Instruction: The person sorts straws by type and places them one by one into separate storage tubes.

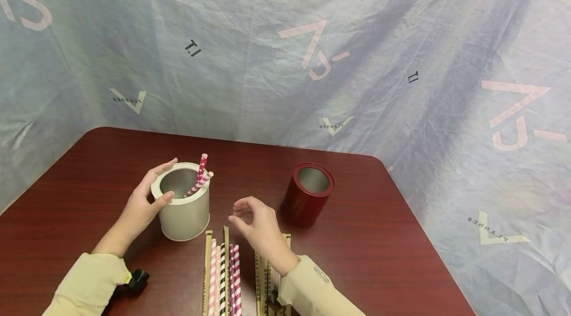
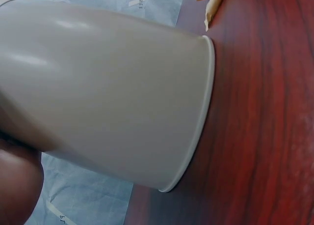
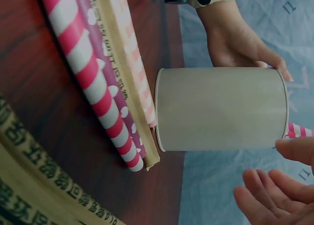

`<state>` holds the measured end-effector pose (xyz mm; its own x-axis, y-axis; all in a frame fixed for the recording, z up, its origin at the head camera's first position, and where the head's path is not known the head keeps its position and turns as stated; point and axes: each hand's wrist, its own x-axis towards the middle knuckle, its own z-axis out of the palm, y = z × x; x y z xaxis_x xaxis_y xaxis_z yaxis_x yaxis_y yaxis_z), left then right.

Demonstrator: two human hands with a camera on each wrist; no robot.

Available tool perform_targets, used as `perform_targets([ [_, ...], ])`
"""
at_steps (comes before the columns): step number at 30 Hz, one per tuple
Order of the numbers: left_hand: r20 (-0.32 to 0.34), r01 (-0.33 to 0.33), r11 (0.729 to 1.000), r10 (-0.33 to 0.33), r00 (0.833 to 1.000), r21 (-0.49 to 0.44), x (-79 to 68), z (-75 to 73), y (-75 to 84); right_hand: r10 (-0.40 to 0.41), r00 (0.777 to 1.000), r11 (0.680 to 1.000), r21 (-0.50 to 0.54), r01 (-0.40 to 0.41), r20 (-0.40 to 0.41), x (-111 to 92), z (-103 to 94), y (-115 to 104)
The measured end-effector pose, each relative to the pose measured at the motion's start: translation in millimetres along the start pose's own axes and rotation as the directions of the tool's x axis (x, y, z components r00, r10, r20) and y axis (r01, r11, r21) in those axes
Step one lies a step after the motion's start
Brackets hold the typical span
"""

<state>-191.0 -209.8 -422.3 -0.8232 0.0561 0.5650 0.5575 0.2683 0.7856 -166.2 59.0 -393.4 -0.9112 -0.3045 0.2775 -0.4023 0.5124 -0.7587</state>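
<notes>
A cream-white can (image 1: 184,219) stands upright on the left half of the table, with two pink-and-white patterned paper straws (image 1: 201,169) leaning inside it. My left hand (image 1: 144,199) grips the can from its left side, thumb over the near rim. In the left wrist view the can's wall (image 2: 108,82) fills most of the picture. My right hand (image 1: 258,224) hovers to the right of the can, fingers loosely bent and holding nothing. Below it lie several paper straws (image 1: 223,276), striped, dotted and some in brown paper wrappers.
A dark red can (image 1: 305,197) stands right of my right hand, its inside in shadow. Several wrapped straws (image 1: 263,276) lie under my right forearm. Behind the red-brown table (image 1: 379,256) hangs a printed grey-blue cloth (image 1: 250,58).
</notes>
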Motion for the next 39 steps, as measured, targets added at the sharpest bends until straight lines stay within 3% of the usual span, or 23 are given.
perform_targets([
  [6, -0.004, -0.011, 1.000, 0.011, 1.000, -0.006, -0.3, 1.0, -0.1, 0.014, 0.997, 0.999, -0.035, -0.011, 0.077, -4.7, 0.2, 3.0],
  [9, -0.006, -0.012, 1.000, 0.012, 1.000, -0.004, -0.5, 1.0, -0.2, 0.032, 0.989, 0.990, -0.140, -0.012, 0.141, -6.8, -0.7, 3.5],
  [13, -0.005, -0.008, 1.000, 0.008, 1.000, -0.004, -0.5, 0.6, -0.5, 0.066, 0.966, 0.945, -0.327, 0.019, 0.249, -11.1, -2.0, 4.1],
  [16, -0.006, -0.007, 1.000, 0.007, 1.000, -0.006, -0.5, 0.6, -0.4, 0.096, 0.945, 0.914, -0.403, 0.041, 0.314, -14.7, -1.9, 5.6],
  [32, -0.006, -0.005, 1.000, 0.005, 1.000, 0.002, -0.2, 0.7, -0.8, 0.183, 0.891, 0.858, -0.511, 0.062, 0.415, -28.6, -0.6, 7.3],
  [39, -0.011, -0.015, 1.000, 0.015, 1.000, -0.011, 0.3, 1.2, -1.8, 0.248, 0.848, 0.863, -0.505, 0.026, 0.468, -39.0, 1.9, 7.8],
])
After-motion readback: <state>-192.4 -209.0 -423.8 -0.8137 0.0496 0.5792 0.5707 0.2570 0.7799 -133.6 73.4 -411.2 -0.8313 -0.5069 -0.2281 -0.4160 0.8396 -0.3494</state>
